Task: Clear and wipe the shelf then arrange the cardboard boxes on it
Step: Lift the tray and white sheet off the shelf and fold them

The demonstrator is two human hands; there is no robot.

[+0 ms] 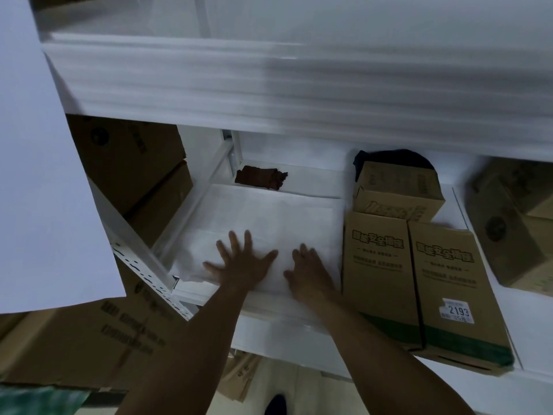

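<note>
1. My left hand (239, 262) lies palm down on the white sheet (269, 217) that covers the shelf (278, 336). Its fingers are straight and spread wide, and it grips nothing.
2. My right hand (309, 272) lies just beside it to the right, flat on the same sheet. Its fingers are straight and closer together, and it holds nothing either.
3. I judge the step in hand to be pressing this liner smooth on the cleared left part of the shelf, after the wiping and ahead of the arranging.
4. The brown cloth (260, 178) sits at the far edge of the sheet, well apart from both hands.
5. The cardboard boxes (380, 265) lie on the right part of the shelf. Two are side by side near me, the left one right against my right wrist, and a third box (398, 190) stands behind them.
6. Next, I think, the cloth must come off the shelf. Then the boxes can slide left onto the sheet, with one palm pinning the liner so it does not ruck.
7. More stacked boxes (128, 163) fill the bay to the far left.
</note>
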